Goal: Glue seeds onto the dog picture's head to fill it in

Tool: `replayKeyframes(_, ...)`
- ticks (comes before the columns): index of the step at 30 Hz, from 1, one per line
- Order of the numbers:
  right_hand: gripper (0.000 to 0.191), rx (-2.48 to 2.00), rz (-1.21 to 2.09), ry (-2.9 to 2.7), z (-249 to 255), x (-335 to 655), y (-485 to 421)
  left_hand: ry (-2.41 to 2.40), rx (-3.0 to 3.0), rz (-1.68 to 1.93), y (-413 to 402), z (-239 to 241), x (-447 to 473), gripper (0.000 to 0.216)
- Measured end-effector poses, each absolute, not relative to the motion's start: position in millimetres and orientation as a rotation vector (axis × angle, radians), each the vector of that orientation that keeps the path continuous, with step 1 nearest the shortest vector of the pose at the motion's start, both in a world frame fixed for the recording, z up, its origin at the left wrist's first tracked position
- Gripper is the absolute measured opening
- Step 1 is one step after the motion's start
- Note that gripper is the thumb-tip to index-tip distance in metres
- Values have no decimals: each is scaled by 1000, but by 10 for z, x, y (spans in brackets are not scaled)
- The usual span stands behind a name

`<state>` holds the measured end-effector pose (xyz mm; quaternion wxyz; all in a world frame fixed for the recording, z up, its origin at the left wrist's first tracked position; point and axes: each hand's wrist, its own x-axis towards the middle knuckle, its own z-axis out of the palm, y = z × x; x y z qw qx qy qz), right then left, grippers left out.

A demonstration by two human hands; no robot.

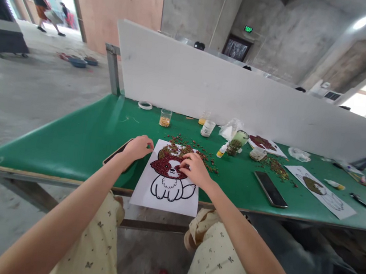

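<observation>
A sheet of paper (141, 194) with an outlined puppy lies at the table's front edge. Dark red beans or seeds (160, 165) cover much of the puppy's head, with greenish ones on an ear; its body is bare white. Over the right side of the head, my right hand (196, 170) has its bent fingertips down on the seeds, fingers drawn in; anything tiny between them is too small to make out. My left hand (139, 148) hovers beside the sheet's left edge, fingers curled inward, contents hidden. Beneath that wrist lies a phone (117, 154), partly covered. Loose mixed seeds (211, 163) spread behind the sheet.
Behind stand a jar of yellow grains (165, 119), a white jar (207, 128), a tipped greenish jar (237, 143) and a glue bottle (222, 150). Rightward lie a black phone (270, 190) and another drawing (320, 191). A white partition (210, 86) borders the green table (68, 140).
</observation>
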<state>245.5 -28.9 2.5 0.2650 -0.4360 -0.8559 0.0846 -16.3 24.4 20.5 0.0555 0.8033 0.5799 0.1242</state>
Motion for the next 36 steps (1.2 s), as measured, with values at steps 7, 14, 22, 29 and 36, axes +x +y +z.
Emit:
replayKeyframes(7, 5, -1186, 274, -2395, 10, 2396, -320, 1756, 2436, 366, 248, 202, -176, 21)
replayKeyframes(14, 6, -1191, 261, -2436, -42, 2380, -295, 1760, 2430, 346, 254, 193, -178, 21)
replayKeyframes(22, 7, -1194, 234, -2422, -42, 2369, -272, 1759, 2419, 311, 258, 193, -179, 20)
replayKeyframes(29, 7, -1202, 220, -2372, 8, 2404, -265, 1757, 2407, 291, 266, 186, -179, 21)
replayKeyframes(36, 6, -1209, 229, -2431, -15, 2362, -291, 1755, 2408, 289, 256, 193, -173, 21)
